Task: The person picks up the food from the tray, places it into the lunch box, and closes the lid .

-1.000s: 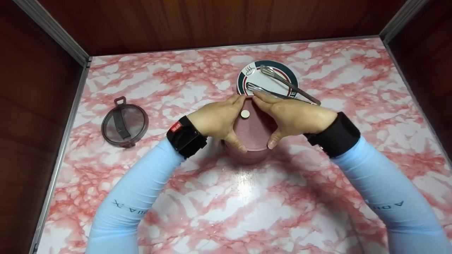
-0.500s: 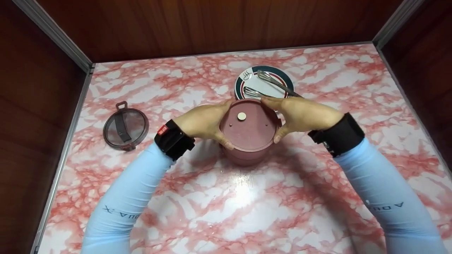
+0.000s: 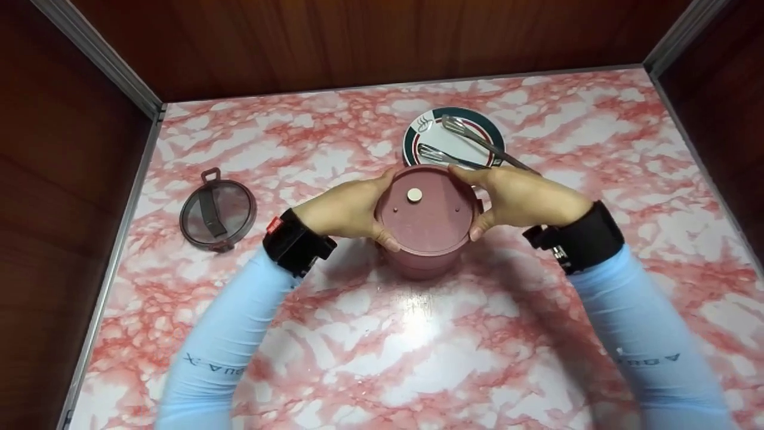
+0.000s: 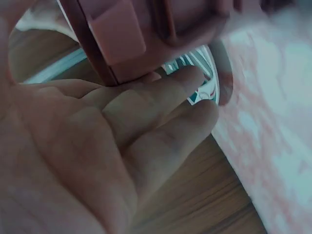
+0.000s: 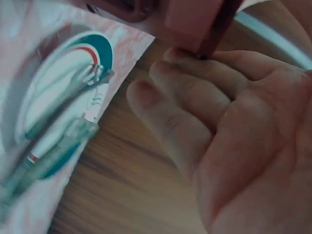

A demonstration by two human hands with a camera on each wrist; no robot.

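Observation:
A round pink lidded container (image 3: 425,267) stands in the middle of the table, its flat lid (image 3: 427,224) bearing a small white knob. My left hand (image 3: 346,209) grips the lid's left edge, thumb on the near side and fingers at the far side. Across from it, my right hand (image 3: 528,194) grips the right edge in the same way. In the left wrist view, a pink clip (image 4: 117,34) on the container's side shows above the fingers (image 4: 165,141). The right wrist view has the right-hand fingers (image 5: 190,92) just beneath the container's edge.
Behind the container is a white plate (image 3: 441,136) with a green and red rim, bearing slotted metal tongs (image 3: 477,140) partly hidden by the right hand. A round see-through lid (image 3: 236,206) with a dark strap lies at left. Wooden panels (image 3: 382,45) border the table.
My hands have spread from nearly meeting at the lid's far edge to its left and right sides, uncovering more of the lid. The container stays about in place.

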